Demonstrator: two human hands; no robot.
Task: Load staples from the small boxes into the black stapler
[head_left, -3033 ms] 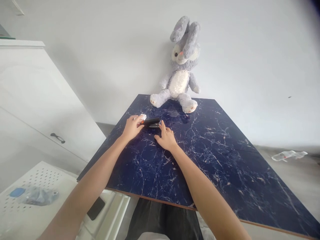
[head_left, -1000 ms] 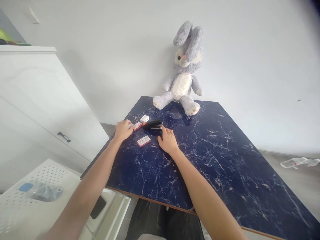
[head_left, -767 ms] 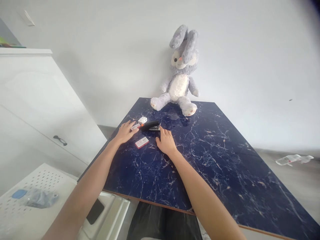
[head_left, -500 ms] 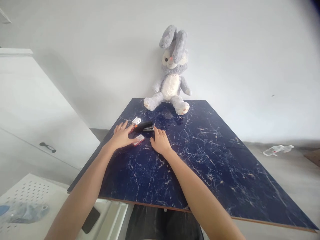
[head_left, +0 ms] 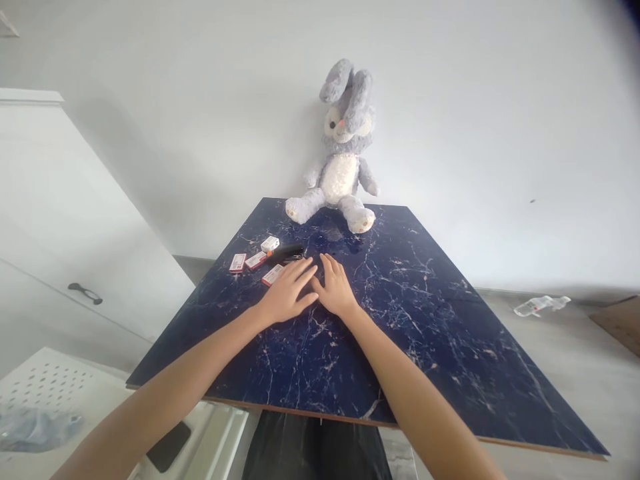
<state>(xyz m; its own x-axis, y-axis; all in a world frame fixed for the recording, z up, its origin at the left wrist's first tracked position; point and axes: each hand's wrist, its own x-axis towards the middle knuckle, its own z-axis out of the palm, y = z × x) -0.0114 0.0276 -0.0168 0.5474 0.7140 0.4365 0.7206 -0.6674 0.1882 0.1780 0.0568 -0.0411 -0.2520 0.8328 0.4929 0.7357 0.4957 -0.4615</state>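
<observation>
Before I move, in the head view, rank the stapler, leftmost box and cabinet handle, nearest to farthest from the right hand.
From the right hand:
1. Stapler, left and slightly beyond.
2. Leftmost box, farther left on the table.
3. Cabinet handle, farthest left, off the table.

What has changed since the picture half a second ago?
The left hand left the red-and-white boxes and moved right, to the near side of the stapler, beside the right hand. The right hand has come away from the stapler's right end. The front box sits slightly nearer the stapler. The stapler, white box and rabbit look unmoved.
</observation>
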